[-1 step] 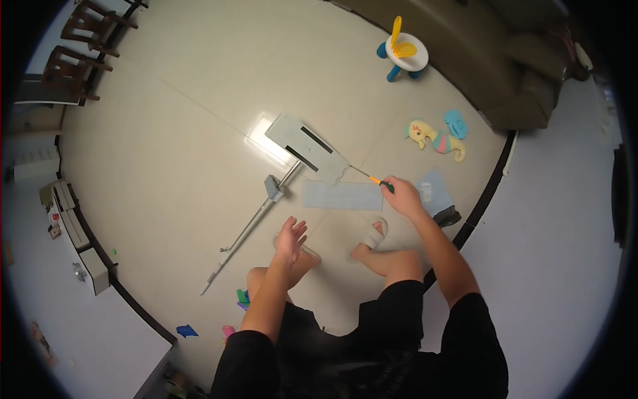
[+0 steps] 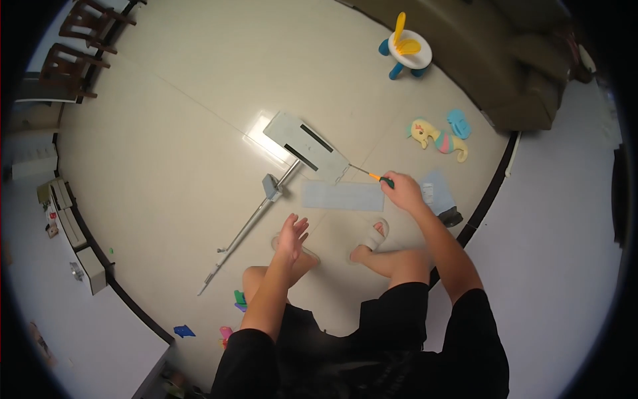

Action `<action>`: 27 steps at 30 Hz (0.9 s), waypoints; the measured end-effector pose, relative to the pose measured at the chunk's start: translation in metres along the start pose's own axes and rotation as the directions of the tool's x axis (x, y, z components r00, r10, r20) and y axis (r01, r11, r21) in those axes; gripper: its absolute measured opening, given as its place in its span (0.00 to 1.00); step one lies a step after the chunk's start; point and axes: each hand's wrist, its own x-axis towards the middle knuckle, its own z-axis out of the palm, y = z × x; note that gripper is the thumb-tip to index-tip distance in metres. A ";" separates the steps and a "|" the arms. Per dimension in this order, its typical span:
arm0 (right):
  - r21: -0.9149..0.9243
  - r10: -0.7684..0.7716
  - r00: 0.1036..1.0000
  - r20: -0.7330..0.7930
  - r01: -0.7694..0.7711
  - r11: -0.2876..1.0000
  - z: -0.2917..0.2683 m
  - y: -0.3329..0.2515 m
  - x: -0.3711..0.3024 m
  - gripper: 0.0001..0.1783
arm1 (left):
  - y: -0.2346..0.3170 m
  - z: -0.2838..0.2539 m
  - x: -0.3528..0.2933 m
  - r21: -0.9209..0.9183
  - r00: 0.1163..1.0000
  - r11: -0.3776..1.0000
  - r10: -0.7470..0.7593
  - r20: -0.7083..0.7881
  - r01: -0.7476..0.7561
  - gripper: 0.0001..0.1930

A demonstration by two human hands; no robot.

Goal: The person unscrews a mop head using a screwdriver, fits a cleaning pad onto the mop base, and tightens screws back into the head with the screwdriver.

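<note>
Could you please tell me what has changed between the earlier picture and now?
Very little: the right hand and the screwdriver it grips seem to have edged slightly away from the person, and the view has shifted a touch. Nothing was taken hold of or let go. The left hand stays empty and open; the plate, pole and blue sheet lie as before.

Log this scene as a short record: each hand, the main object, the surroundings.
Left hand: empty, fingers extended
Right hand: gripping a screwdriver
Main object: grey panel with two black strips, joined to a metal pole
Screwdriver tip: at the panel's corner; contact unclear
Near panel: pale blue sheet
Further off: seahorse toy, child's seat, dark sofa
</note>
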 end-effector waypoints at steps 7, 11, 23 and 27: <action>-0.306 -0.252 0.960 0.119 0.277 0.911 0.084 0.044 0.166 0.15 | -0.032 -0.004 0.207 0.018 1.000 0.999 0.031 -0.001 -0.031 0.33; -0.329 -0.402 0.906 0.133 0.423 0.844 0.119 0.068 0.233 0.13 | -0.063 0.016 0.296 -0.001 0.996 0.997 0.074 -0.044 -0.074 0.34; -0.226 -0.571 0.718 0.398 0.680 0.697 0.174 0.127 0.259 0.10 | -0.114 0.018 0.387 0.190 0.967 0.949 0.255 0.003 -0.251 0.19; -0.184 -0.534 0.755 0.381 0.628 0.756 0.172 0.174 0.225 0.10 | -0.107 0.061 0.363 0.119 0.958 0.951 0.286 0.013 -0.285 0.15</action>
